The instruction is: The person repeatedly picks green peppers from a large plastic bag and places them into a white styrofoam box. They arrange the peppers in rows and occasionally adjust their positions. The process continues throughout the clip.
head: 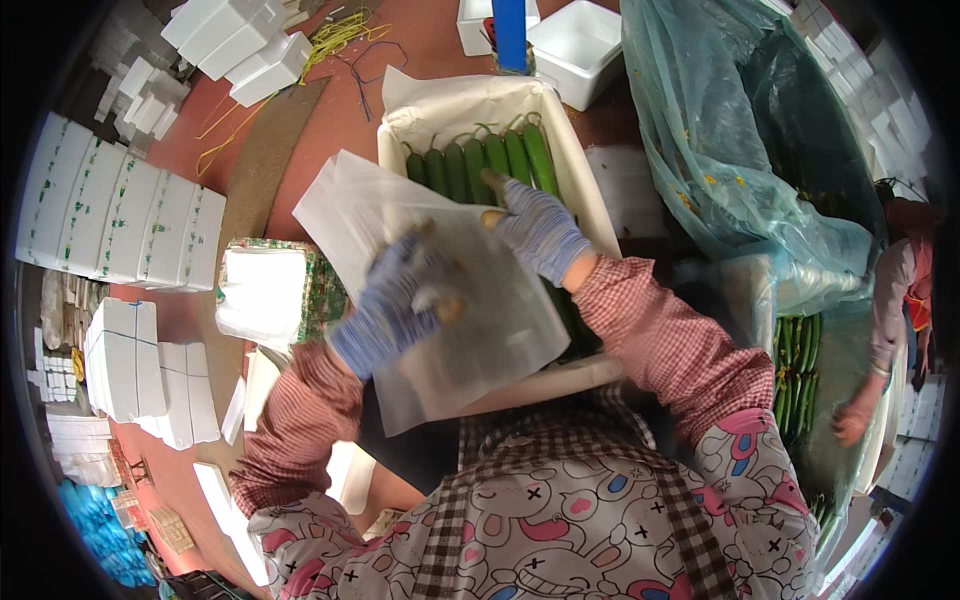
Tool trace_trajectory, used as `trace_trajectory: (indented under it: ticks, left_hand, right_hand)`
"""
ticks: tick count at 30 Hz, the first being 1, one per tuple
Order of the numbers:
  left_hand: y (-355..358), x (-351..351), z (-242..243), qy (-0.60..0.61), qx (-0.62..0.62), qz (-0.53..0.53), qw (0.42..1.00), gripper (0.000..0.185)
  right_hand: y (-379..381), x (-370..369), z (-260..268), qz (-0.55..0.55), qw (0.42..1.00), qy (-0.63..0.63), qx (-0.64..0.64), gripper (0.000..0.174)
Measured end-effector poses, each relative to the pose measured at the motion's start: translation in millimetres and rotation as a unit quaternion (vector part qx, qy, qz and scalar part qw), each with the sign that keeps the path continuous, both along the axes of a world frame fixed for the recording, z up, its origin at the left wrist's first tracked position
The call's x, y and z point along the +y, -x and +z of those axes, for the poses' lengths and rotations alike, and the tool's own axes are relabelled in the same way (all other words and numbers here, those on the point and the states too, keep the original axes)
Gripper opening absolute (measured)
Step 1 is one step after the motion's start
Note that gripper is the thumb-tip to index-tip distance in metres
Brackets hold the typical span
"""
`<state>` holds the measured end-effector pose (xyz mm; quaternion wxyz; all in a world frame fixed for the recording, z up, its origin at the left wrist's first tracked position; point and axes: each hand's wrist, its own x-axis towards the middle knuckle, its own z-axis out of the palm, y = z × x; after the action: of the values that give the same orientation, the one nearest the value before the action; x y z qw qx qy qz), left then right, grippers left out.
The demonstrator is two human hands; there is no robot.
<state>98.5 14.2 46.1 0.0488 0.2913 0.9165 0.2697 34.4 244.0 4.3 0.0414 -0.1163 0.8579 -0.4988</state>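
Note:
A white foam box (581, 180) lined with pale paper stands before me, with a row of green cucumbers (474, 166) in it, stems towards the far end. A translucent sheet (495, 322) lies slanted over the box's left and near parts, hiding many of the cucumbers. My left hand (405, 300), in a blue knitted glove and blurred, is on the sheet with its fingers bent; whether it grips the sheet cannot be told. My right hand (541, 225), gloved alike, is over the cucumbers at the sheet's upper right edge, thumb and forefinger apart.
White sheets (262, 292) are stacked on the left. Foam boxes (120, 210) stand farther left, and an open foam box (577, 49) beyond. On the right, teal plastic film (720, 150) drapes a large container with more cucumbers (796, 375). A person's bare hand (859, 416) is beside them.

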Motion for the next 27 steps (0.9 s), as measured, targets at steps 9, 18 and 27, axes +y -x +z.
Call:
trace_trajectory:
  ticks: [9,18,27]
  left_hand:
    - [123,73,-91,0.193,0.027,0.235,0.952,0.085]
    - [142,89,-143,0.221,0.103,0.251,0.937,0.092]
    - [140,95,-137,0.271,0.061,0.264,0.924,0.095]
  right_hand:
    - [-28,42,-19,-0.052,0.92,-0.373,0.108,0.053]
    - [-19,45,-27,-0.027,0.871,-0.474,0.123,0.05]
    - [-55,80,36,0.448,0.749,-0.487,0.032,0.045]
